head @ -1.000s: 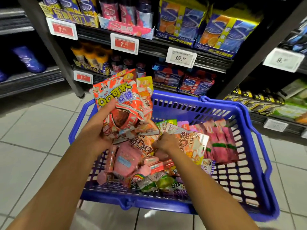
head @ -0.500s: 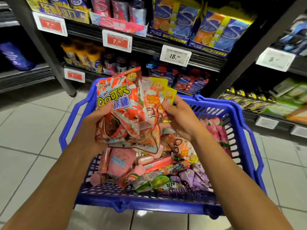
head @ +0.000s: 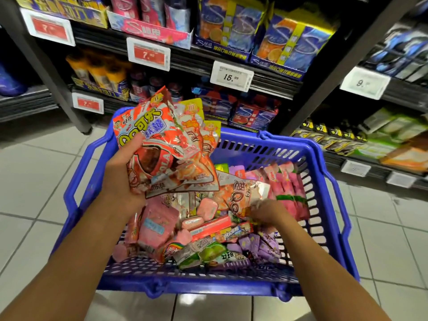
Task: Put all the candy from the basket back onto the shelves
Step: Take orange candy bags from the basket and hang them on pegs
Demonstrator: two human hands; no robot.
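A blue plastic basket (head: 324, 205) stands on the tiled floor, full of candy packs. Above its left side my left hand (head: 120, 172) grips a fanned stack of orange-red QQ candy bags (head: 162, 144). Down inside the basket, my right hand (head: 266, 210) pinches the lower edge of another orange QQ bag (head: 245, 193) that lies on the pile. Pink packs (head: 289, 193) lie at the right, a pink pouch (head: 157, 223) at the left, purple (head: 261, 246) and green candies (head: 208, 251) at the front.
Dark shelves (head: 231, 63) stand just behind the basket, holding boxed gum and small bottles, with price tags (head: 148, 54) on the rails. A second shelf unit (head: 393, 140) with yellow and green packs runs along the right. Grey floor tiles (head: 34, 181) lie to the left.
My right hand left the stack held by my left hand and dropped into the basket onto another orange bag. One more bag now sits in the left-hand stack.
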